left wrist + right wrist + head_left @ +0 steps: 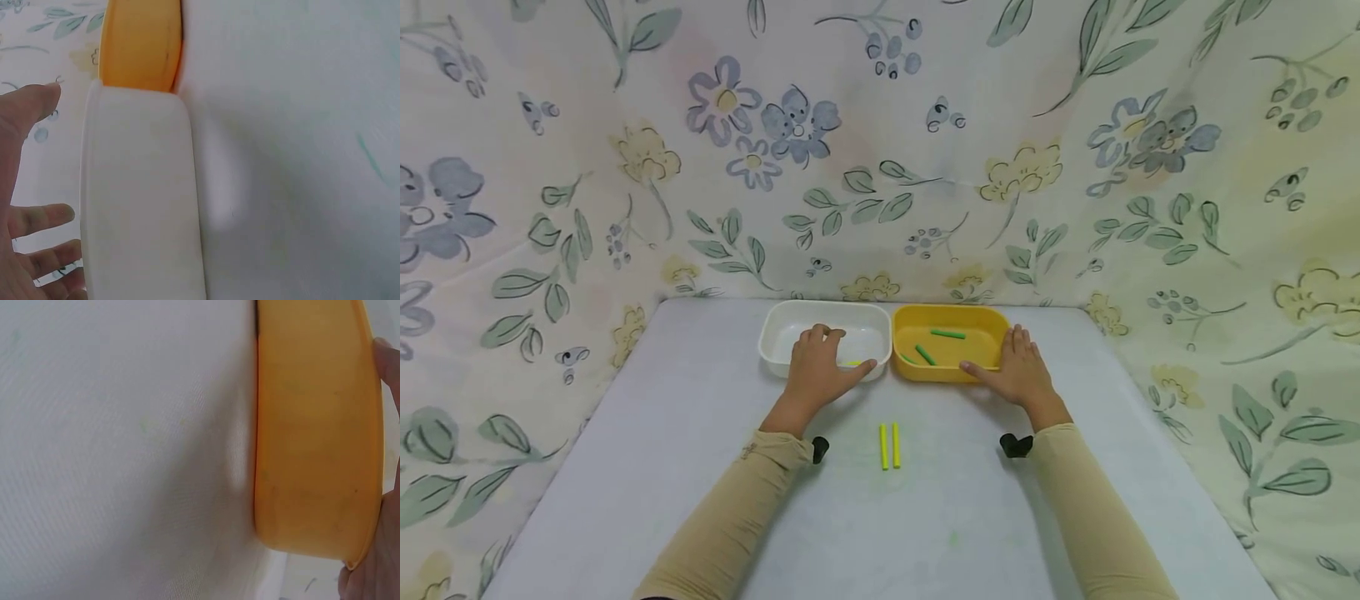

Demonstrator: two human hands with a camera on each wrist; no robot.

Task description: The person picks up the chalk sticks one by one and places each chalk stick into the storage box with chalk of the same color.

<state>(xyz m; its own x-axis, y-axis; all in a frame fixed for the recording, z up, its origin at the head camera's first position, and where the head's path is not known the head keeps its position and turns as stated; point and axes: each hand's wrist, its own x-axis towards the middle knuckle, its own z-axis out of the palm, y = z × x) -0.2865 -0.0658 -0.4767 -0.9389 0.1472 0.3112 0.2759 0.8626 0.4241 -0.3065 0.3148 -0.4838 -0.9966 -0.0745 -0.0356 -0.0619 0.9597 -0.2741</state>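
Note:
My left hand [816, 367] hovers over the near side of a white plastic tub [775, 367], thumb spread away from the fingers and nothing held. A bit of yellow [852, 363] shows inside that tub, partly hidden by the hand. Beside it stands an orange-yellow tub [917, 373] with green chalk sticks [948, 334] lying in it. My right hand [1021, 371] rests at this tub's near right corner. Its thumb [386, 359] touches the rim, and its straight fingers lie along the right side. Two yellow chalk sticks [883, 447] lie side by side on the table.
The two tubs stand next to each other near the far edge of the white-covered table [955, 508]. Behind and around it hangs a floral cloth [880, 150]. Faint green smudges mark the table cover.

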